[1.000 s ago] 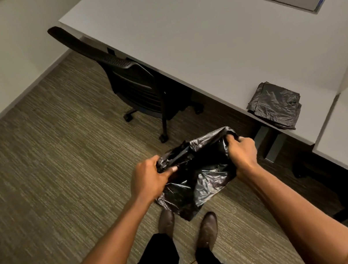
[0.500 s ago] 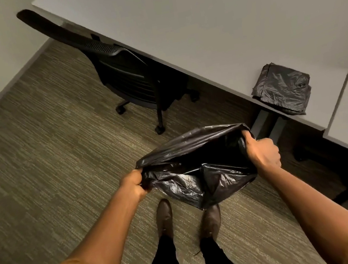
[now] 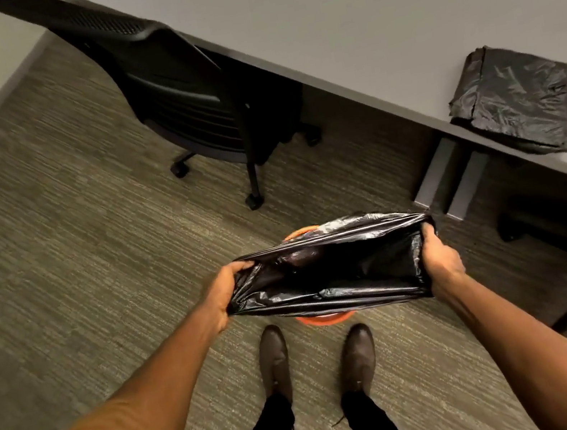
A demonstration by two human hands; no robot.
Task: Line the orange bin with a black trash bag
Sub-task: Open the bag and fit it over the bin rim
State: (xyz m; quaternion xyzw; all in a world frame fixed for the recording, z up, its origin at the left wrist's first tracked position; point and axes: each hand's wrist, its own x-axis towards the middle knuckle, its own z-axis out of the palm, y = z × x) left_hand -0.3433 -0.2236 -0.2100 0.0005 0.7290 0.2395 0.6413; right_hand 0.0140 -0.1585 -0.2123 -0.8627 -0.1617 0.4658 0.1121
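Note:
A black trash bag (image 3: 334, 274) is stretched wide with its mouth facing up, held just in front of my shoes. My left hand (image 3: 225, 293) grips the bag's left edge and my right hand (image 3: 439, 257) grips its right edge. Under the bag stands the orange bin (image 3: 325, 319) on the carpet. Only thin arcs of its orange rim show, one past the far edge of the bag and one at the near edge. The rest of the bin is hidden by the bag.
A white desk (image 3: 372, 17) runs across the top right with a pile of folded black bags (image 3: 515, 98) near its edge. A black office chair (image 3: 184, 92) stands at the desk, left of the bin. Grey desk legs (image 3: 451, 177) sit right behind the bin.
My hands have pulled farther apart and the bag's mouth is now stretched wide and flat. The view has tipped down, and the orange bin's rim now shows beneath the bag.

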